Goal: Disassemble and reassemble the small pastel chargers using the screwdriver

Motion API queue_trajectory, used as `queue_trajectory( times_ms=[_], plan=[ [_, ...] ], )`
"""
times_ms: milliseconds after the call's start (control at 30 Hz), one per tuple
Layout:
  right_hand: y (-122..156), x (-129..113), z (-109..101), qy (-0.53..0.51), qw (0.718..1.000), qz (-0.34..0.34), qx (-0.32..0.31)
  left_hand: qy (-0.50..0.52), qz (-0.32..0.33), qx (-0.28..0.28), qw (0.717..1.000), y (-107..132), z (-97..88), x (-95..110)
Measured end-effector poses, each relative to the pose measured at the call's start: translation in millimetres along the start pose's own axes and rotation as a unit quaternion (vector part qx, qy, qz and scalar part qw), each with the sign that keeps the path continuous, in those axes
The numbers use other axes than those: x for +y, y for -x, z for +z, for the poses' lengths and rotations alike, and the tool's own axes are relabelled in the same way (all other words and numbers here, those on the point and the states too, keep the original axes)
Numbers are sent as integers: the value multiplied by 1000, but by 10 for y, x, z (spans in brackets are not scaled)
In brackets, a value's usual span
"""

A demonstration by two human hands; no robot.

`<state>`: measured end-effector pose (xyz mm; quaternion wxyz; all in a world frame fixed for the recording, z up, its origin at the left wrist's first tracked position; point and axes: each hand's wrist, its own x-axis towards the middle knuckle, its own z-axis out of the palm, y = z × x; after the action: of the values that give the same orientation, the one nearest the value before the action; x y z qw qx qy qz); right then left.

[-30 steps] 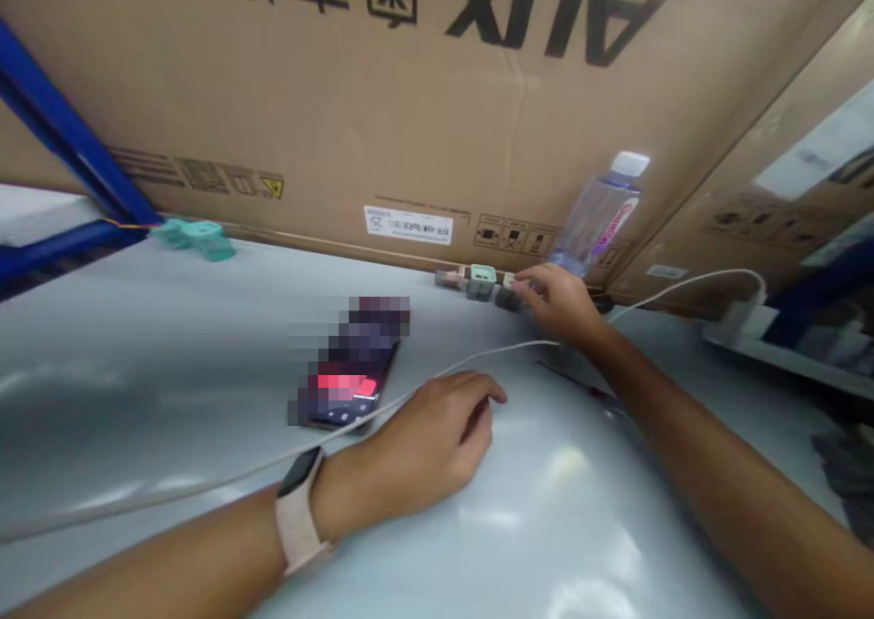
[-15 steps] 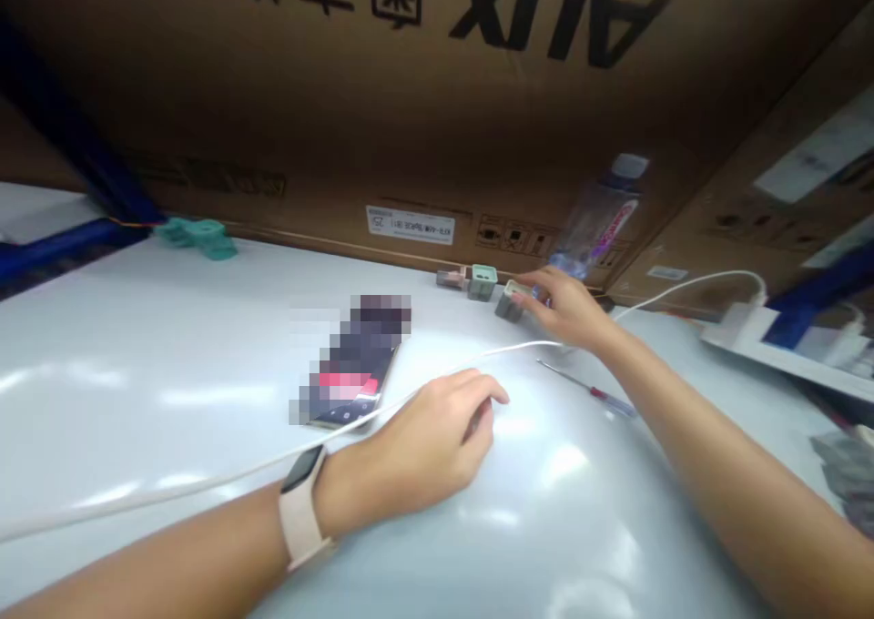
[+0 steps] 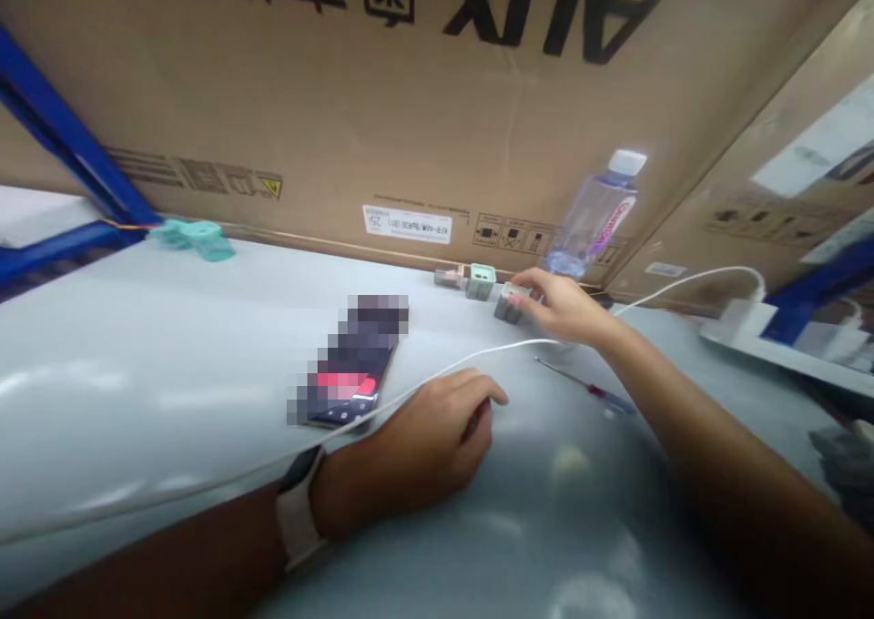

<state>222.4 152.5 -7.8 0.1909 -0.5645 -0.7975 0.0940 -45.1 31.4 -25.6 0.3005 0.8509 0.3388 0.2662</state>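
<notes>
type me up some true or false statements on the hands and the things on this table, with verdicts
1. The right hand touches the grey block. True.
2. The left hand grips the screwdriver. False: the screwdriver lies on the table.
3. The mint block sits between the pink block and the grey block. True.
4. The bottle has no cap. False: a white cap is on it.

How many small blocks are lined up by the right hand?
3: grey block at the right hand, green block left of it, pinkish block farthest left; the hand may hide more.
</notes>
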Motion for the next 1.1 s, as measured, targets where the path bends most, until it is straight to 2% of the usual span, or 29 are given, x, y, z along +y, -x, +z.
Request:
queue_trajectory(
  times_ms=[400, 667, 833, 1100],
  plan=[
    [52, -24, 33, -21, 1000, 15, 6, 0, 2, -5, 1000, 1, -28, 26],
    [51, -34, 21, -15, 1000, -8, 4, -5, -2, -6, 1000, -3, -20, 30],
    [62, -40, -14, -2, 1000, 11, -2, -5, -2, -4, 1000, -1, -26, 36],
    [68, -89, -93, 12, 1000, 7, -15, -6, 4, 0, 1000, 0, -20, 21]
  ],
)
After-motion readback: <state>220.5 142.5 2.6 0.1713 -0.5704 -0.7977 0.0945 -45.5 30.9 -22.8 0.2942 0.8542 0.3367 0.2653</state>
